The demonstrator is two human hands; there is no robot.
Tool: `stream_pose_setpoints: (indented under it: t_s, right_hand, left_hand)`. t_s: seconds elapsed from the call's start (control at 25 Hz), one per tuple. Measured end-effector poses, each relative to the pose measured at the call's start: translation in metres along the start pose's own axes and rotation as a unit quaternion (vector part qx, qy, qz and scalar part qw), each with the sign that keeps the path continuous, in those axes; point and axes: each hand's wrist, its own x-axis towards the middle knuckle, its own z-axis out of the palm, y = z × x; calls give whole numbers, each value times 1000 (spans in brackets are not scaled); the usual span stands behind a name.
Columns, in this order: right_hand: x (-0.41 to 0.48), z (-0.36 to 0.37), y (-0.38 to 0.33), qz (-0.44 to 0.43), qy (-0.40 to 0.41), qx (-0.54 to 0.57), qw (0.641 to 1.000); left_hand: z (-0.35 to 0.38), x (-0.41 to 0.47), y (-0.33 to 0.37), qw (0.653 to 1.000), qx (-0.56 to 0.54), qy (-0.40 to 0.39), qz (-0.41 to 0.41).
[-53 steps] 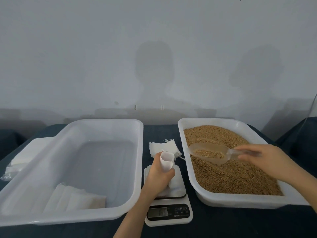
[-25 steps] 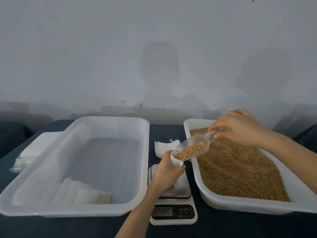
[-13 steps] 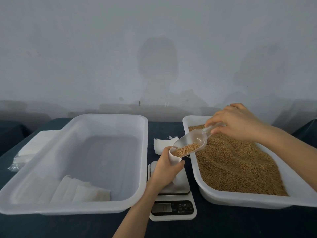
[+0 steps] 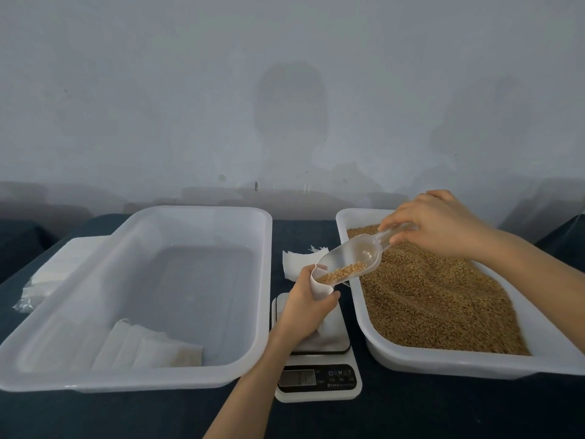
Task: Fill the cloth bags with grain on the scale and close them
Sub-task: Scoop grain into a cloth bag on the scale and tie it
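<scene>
My left hand (image 4: 304,307) grips a small white cloth bag (image 4: 320,286) upright over the white digital scale (image 4: 316,380), its mouth open. My right hand (image 4: 438,224) pinches the handle of a clear plastic scoop (image 4: 351,259), tilted down to the left. The scoop's lip sits in the bag's mouth, and a little brown grain lies at its low end. The lower part of the bag is hidden behind my left hand. To the right stands a white tray (image 4: 421,364) full of brown grain (image 4: 443,299).
A large white tub (image 4: 259,280) on the left holds a few filled cloth bags (image 4: 148,346) in its near corner. Spare empty bags (image 4: 296,263) lie behind the scale, and a stack of white cloth (image 4: 47,274) sits at the far left. A dark cloth covers the table.
My right hand lifted the loaded scoop from the tray to the bag's mouth and tipped it. Much of the grain has left the scoop. My left hand kept holding the bag over the scale.
</scene>
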Motion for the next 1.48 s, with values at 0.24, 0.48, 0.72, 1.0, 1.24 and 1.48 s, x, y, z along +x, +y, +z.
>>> stream_pose_setpoints:
  t_s: [0.24, 0.48, 0.72, 1.0, 1.24, 1.48]
  right_hand:
    - [-4, 6, 5, 18, -10, 38, 999]
    - [-15, 12, 5, 50, -43, 118, 991]
    - [-35, 20, 14, 118, -51, 231, 964]
    - [-88, 54, 53, 307, -39, 148, 939]
    - [-117, 86, 59, 374, -59, 176, 909]
    - [-98, 56, -32, 253, 78, 197, 944]
  left_hand:
    - [0, 0, -1, 1000, 6, -1, -5]
    - [1, 0, -1, 1000, 10, -6, -5]
    - [0, -1, 1, 999, 32, 12, -2]
    - [4, 1, -2, 1000, 19, 0, -4]
    - [8, -2, 17, 1000, -23, 9, -18]
    - [8, -10, 33, 972, -188, 91, -110]
